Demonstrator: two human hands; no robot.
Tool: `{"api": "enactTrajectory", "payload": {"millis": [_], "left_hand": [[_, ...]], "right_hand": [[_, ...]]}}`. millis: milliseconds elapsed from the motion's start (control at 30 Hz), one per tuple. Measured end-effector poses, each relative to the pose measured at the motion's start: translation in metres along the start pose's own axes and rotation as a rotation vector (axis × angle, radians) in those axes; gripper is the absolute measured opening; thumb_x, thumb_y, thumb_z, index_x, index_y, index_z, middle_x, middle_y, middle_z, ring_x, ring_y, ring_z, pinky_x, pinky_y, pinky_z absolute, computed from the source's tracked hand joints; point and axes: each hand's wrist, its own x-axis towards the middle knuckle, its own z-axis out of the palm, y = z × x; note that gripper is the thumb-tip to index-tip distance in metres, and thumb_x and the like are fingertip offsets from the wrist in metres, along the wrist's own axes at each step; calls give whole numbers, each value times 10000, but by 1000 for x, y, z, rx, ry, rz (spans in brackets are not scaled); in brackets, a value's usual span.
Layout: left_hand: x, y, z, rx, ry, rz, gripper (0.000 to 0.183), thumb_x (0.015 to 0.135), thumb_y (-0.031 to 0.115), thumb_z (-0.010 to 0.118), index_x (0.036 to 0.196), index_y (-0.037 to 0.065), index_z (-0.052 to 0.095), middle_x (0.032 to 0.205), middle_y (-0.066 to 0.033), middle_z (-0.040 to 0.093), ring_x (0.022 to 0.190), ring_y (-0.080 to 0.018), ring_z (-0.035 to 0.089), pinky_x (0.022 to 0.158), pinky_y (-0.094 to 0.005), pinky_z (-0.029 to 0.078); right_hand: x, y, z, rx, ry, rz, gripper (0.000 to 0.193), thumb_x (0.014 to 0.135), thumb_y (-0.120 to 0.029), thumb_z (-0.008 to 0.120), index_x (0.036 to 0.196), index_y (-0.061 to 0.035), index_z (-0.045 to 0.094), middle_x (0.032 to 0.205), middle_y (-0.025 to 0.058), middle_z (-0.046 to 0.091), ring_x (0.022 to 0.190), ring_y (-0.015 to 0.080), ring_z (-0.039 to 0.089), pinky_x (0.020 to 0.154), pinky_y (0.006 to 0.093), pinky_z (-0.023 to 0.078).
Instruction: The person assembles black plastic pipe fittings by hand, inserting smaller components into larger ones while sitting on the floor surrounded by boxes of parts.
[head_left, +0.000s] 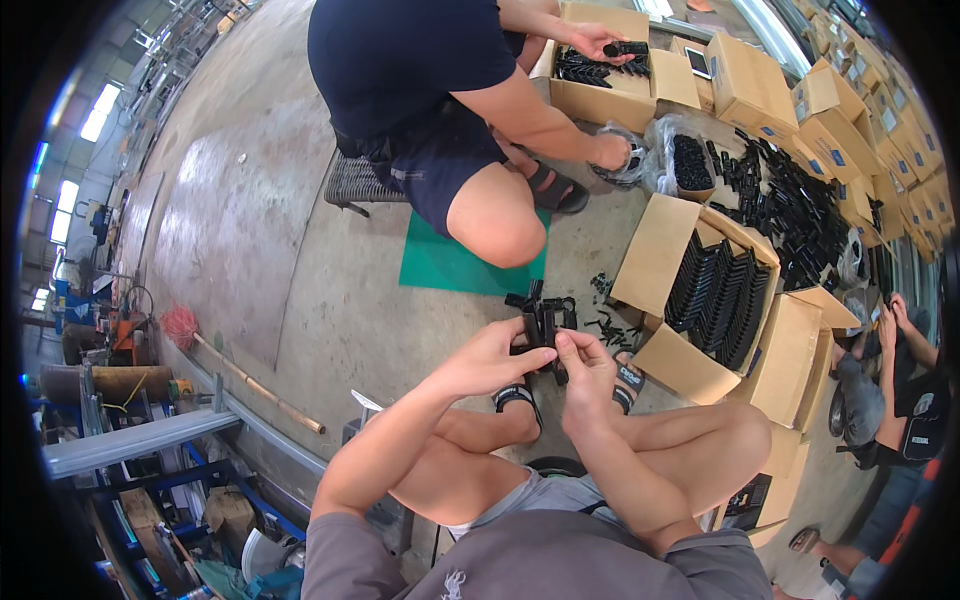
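Observation:
Between my knees, a cluster of black parts with tube-like pieces is held up in front of me. My left hand is closed round its left side, thumb pointing right across the near face. My right hand pinches the right side with thumb and fingertips. Exactly what sits between the right fingertips is too small to make out. Just beyond, small loose black pieces lie scattered on the concrete floor. An open carton to the right holds rows of black angled parts.
Ahead, a co-worker on a low woven stool holds a black part over another carton. A green mat lies by their feet. Black parts are heaped at right, near stacked cartons. A broom lies left; another person sits right.

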Motion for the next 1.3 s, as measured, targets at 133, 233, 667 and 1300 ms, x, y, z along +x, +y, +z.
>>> {"api": "enactTrajectory", "payload": {"millis": [133,233,667,1300], "left_hand": [[2,-7,4,85,124,-27,444,902,271,696,1188,-23,525,1019,-114,674,848,-122,605,639,-273,514],[0,-2,8,154,187,0,440,889,272,709,1154,-18,510,1023,-144,674,878,-159,629,644,-303,531],[-10,16,13,500,358,40,398,810,288,746,1053,-20,680,918,-200,704,782,-285,709,684,-365,538],[-9,4,15,367,389,39,405,811,303,718,1001,-52,681,960,-211,709,870,-330,701,767,-406,536]], "right_hand": [[-1,2,-4,55,-44,77,223,949,-175,660,1118,-37,613,1024,26,658,952,102,608,828,264,480],[0,-2,-5,239,-107,212,255,953,-172,650,1161,-41,582,1045,28,648,972,116,608,864,305,499],[8,2,-14,44,-157,110,259,950,-119,643,1183,-31,572,1036,58,674,930,124,644,807,292,531],[-6,8,-4,202,-96,105,235,958,-137,635,1174,-42,634,1132,51,663,1005,125,618,853,275,496]]}}
